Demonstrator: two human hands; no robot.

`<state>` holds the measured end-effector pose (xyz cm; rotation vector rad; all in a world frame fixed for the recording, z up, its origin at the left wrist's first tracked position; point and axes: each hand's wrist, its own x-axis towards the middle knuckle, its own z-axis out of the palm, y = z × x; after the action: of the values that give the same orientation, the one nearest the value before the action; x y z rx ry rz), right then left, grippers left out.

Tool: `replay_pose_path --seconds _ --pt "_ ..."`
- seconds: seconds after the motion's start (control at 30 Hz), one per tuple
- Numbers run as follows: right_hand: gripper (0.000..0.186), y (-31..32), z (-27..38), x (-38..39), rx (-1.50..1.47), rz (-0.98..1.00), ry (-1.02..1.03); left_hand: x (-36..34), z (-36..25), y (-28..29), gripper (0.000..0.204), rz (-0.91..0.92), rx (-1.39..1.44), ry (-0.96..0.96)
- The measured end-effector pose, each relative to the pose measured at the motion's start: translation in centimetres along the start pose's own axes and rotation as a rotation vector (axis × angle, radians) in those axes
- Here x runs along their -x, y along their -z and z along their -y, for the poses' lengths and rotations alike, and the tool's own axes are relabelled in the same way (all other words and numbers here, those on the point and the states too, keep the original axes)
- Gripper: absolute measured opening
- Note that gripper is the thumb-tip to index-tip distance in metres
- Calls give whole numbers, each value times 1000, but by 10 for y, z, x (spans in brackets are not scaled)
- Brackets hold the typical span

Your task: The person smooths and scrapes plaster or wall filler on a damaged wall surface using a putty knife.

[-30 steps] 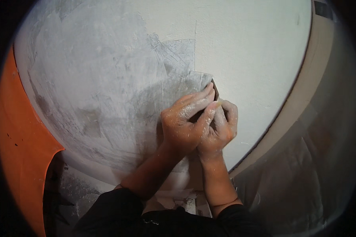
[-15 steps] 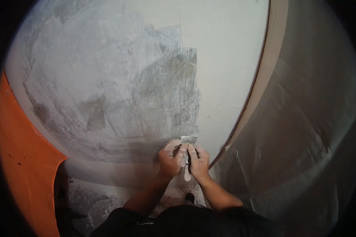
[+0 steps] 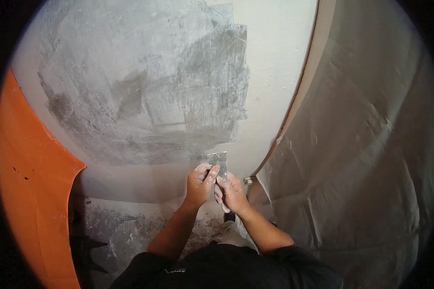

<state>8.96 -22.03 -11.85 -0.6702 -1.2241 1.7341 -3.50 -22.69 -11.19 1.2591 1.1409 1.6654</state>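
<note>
A small putty knife (image 3: 218,159) with a flat, dust-smeared metal blade and a pale handle is held low in front of the wall. My left hand (image 3: 200,185) is closed on the blade, its thumb across the face. My right hand (image 3: 231,192) grips the knife lower down, around the handle, whose end shows below the fingers. White powder coats both hands. Behind them stands a pale wall (image 3: 270,58) with a large patchy grey smeared area (image 3: 154,91), streaked and uneven, its right edge irregular.
An orange sheet (image 3: 33,192) hangs at the left, a crinkled dark grey sheet (image 3: 347,168) at the right beside a tan edge strip. Below lies a dusty, stained floor (image 3: 115,231), with my foot (image 3: 229,216) on it. A small object (image 3: 249,180) sits by the right sheet.
Both hands came down from mid-wall with the knife to below the grey patch; the blade now points up and the hands are slightly further left. The view has widened to show more floor.
</note>
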Motion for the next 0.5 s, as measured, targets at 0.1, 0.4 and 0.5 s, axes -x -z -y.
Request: replay_pose_path --seconds 0.1,0.4,0.5 --pt "19 10 -2 8 -133 62 -25 2 -5 -4 19 -62 79 62" --pt "33 8 -1 9 232 149 -133 -4 24 6 16 39 160 241" --pt "44 7 5 -10 -9 90 -149 -14 28 0 28 304 155 91"
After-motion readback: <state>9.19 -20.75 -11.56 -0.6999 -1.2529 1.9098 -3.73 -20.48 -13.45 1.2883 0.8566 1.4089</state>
